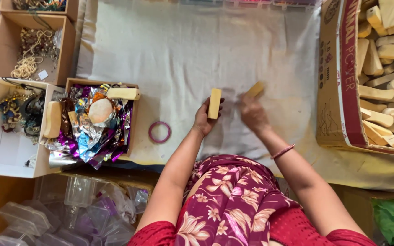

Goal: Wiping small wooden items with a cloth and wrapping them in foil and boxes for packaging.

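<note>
- Crowding the left edge: a foil-filled box (100,119), a pink ring (159,132) beside it
- left hand (204,119) closed around a wooden block (214,103)
- right hand (253,114), blurred, pinching another wooden piece (255,89)
- bare cloth (178,50) beyond
- carton of blocks (338,91) bounding the right

The cloth (183,50) ahead of both hands lies open. A carton (338,91) walls the right; a foil box (99,120) and ring (159,132) stand left.
</note>
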